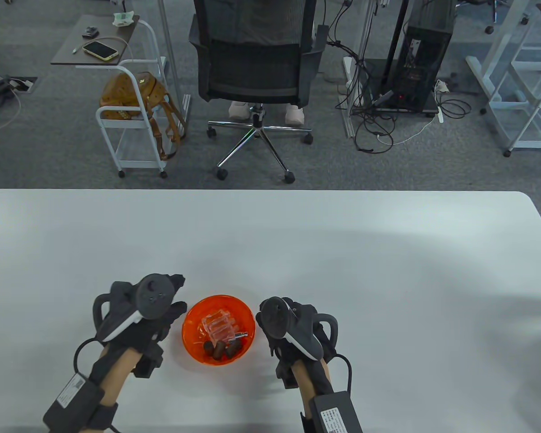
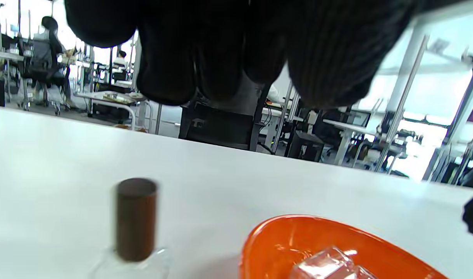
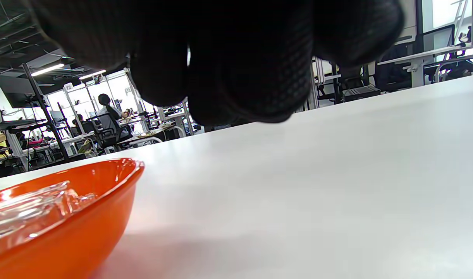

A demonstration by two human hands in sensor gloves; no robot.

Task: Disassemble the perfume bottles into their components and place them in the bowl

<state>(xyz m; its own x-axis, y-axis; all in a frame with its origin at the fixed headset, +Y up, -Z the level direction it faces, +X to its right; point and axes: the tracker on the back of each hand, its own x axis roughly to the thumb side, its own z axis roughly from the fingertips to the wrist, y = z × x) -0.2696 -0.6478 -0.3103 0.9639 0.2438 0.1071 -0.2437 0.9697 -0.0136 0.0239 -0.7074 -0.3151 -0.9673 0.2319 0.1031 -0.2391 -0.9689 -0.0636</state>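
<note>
A translucent orange plastic bowl [image 1: 218,330] sits on the white table [image 1: 297,252] near its front edge, between the two gloved hands. Inside it lie clear glass bottle bodies [image 1: 217,325], several brown cylindrical caps [image 1: 221,349] and a small metal spray stem [image 1: 240,335]. In the left wrist view, a clear glass perfume bottle with a brown cap [image 2: 135,226] stands upright on the table just left of the bowl, under the left hand [image 1: 149,311]; whether the fingers [image 2: 166,73] grip it, I cannot tell. The right hand [image 1: 293,322] rests beside the bowl's right rim, its fingers [image 3: 240,69] bunched above bare table; I cannot tell whether they pinch anything.
</note>
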